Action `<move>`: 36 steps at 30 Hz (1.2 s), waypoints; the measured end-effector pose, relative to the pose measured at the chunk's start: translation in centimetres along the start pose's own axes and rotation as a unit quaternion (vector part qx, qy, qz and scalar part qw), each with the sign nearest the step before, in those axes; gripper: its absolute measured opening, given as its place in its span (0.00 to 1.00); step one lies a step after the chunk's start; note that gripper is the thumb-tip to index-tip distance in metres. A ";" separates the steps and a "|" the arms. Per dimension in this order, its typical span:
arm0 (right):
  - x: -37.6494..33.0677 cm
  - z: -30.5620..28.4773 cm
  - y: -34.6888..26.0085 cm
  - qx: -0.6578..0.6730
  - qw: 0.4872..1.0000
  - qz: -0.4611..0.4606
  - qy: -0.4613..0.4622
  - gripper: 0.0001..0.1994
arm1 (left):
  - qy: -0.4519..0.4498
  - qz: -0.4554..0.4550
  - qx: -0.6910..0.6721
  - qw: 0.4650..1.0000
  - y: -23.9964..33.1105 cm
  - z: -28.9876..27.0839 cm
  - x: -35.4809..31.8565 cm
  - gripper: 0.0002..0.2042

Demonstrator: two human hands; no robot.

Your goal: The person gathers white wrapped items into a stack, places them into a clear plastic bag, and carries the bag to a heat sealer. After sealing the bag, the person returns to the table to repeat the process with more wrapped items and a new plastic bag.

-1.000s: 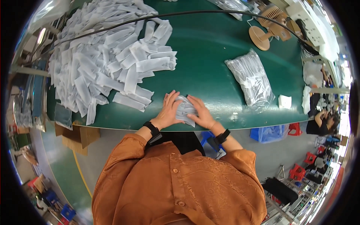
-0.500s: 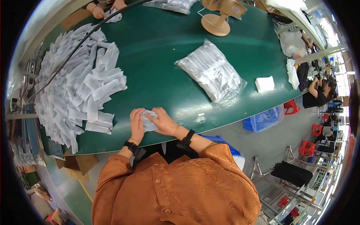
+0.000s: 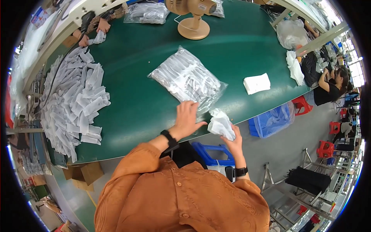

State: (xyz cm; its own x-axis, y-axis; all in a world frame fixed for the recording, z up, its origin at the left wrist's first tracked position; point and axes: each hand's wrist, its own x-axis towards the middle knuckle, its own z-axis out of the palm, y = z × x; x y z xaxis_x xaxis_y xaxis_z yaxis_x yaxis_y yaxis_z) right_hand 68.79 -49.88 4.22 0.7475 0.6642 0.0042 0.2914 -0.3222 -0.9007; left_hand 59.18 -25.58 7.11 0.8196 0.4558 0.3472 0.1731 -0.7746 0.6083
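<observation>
White bundle, soft and crumpled.

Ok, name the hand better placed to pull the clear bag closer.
Probably the left hand: it looks empty, its fingers near the clear bag, whereas the right hand holds a white bundle.

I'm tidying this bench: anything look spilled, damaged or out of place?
Nothing looks clearly spilled or damaged. Only the heap at the left of the green table looks untidy: its strips lie at all angles, unlike the neater rows in the clear bag near the left hand.
</observation>
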 end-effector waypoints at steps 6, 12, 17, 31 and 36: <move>5.0 -1.6 2.9 0.052 0.997 0.009 -0.056 0.35 | -0.106 -0.035 -0.078 0.991 0.2 3.8 3.0 0.06; 12.2 -0.4 0.7 0.228 0.944 0.110 -0.210 0.34 | 0.033 -0.091 -0.206 0.974 3.8 2.6 3.5 0.03; 13.8 3.8 -1.5 0.136 0.978 0.068 -0.140 0.34 | 0.058 -0.014 -0.126 0.990 4.3 1.0 3.8 0.02; 12.6 8.8 -5.9 -0.196 0.974 -0.107 -0.025 0.35 | -0.023 0.054 -0.078 0.995 3.4 -1.7 3.1 0.05; 12.8 12.4 -5.5 -0.174 0.977 -0.112 0.047 0.37 | -0.055 0.061 -0.077 0.994 2.7 -2.2 2.6 0.04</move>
State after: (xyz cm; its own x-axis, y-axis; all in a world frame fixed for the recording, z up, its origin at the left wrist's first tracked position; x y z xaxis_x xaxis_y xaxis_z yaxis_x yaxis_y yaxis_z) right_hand 69.37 -31.23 3.87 0.6879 0.6852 0.2396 0.6277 -0.3958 -0.6703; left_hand 60.52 -25.53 11.25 0.8856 0.3059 0.3494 -0.0087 -0.7413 0.6712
